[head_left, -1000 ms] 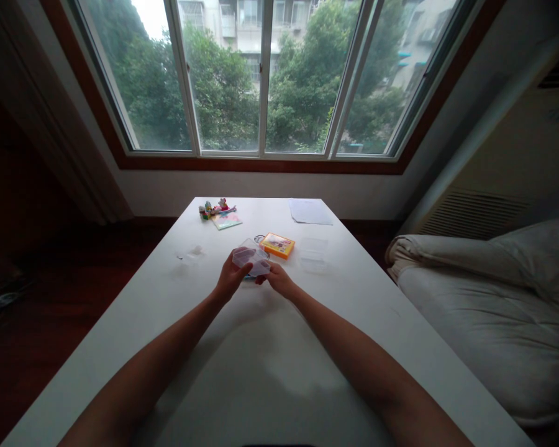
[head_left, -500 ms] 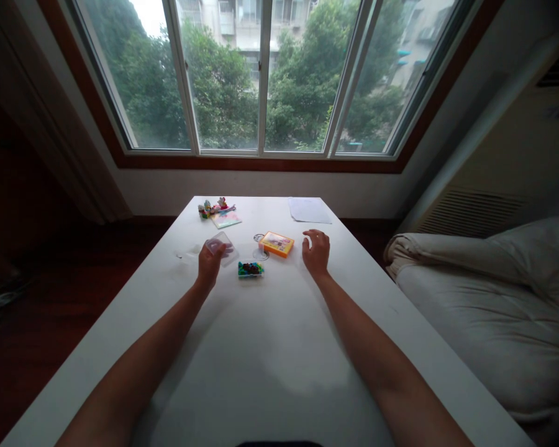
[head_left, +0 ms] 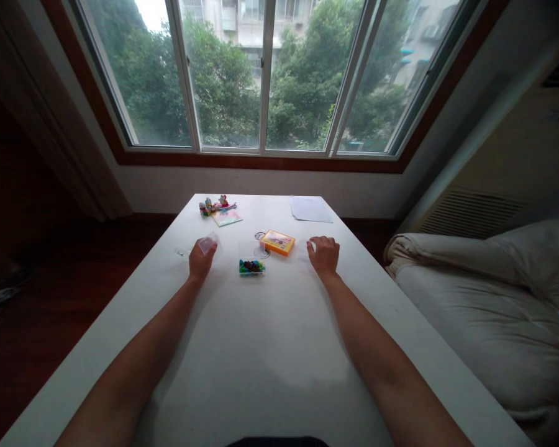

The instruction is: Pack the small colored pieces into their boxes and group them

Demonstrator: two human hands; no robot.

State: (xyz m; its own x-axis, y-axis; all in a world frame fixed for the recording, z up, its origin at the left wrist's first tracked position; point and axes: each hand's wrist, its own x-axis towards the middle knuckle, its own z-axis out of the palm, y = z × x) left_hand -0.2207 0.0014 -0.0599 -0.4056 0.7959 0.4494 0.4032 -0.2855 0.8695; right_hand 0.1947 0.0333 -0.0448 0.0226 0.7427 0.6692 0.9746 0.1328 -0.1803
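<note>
A clear plastic piece (head_left: 207, 243) is gripped between the thumb and fingers of my left hand (head_left: 200, 259), above the left part of the table. My right hand (head_left: 325, 254) is at the right of the orange box (head_left: 278, 242), its thumb and fingers curled near a faint clear thing (head_left: 302, 249); whether it grips that is hard to tell. Between my hands lies a small tray of green, blue and dark pieces (head_left: 251, 267). Behind that tray, a faint clear rectangle and round wire-like rings (head_left: 259, 236) show beside the box.
Small colourful figures (head_left: 208, 207) stand at the back left of the white table (head_left: 261, 347), beside a pastel card (head_left: 228, 216). White paper (head_left: 311, 209) lies at the back right. A covered couch (head_left: 484, 298) is right of the table, and a window is beyond it.
My left hand has moved slightly left with the clear piece. My right hand has shifted a little right and turned palm-down. A clear rectangle now shows behind the small tray.
</note>
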